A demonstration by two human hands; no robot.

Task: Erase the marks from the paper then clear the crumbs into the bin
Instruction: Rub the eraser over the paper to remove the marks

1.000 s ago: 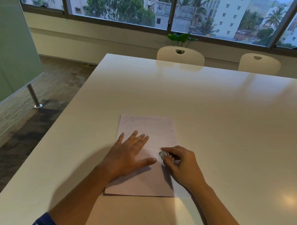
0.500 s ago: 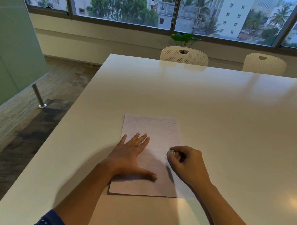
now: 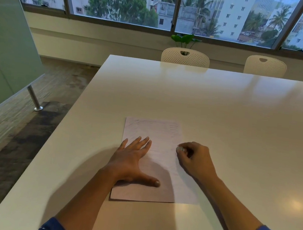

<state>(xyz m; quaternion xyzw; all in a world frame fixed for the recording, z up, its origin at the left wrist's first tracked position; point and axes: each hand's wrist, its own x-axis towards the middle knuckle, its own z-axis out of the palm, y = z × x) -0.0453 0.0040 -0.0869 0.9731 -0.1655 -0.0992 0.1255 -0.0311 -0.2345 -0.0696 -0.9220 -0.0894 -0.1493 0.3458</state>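
One sheet of paper (image 3: 157,133) lies flat on the white table (image 3: 230,107), near the person's edge and towards the table's left side. Its long axis runs away from the person, with one short edge nearest them and the far end leaning slightly right. Faint pencil marks show across the far end. The left hand (image 3: 131,161) rests palm down on the sheet's left half, fingers straight and pointing away, thumb spread out to the right. The right hand (image 3: 197,162) has its fingers curled and pinches a small pale eraser (image 3: 180,149) at its fingertips, right at the paper's right edge. Two white chairs (image 3: 186,58) stand at the table's far side, with a green plant (image 3: 185,39) behind the left one.
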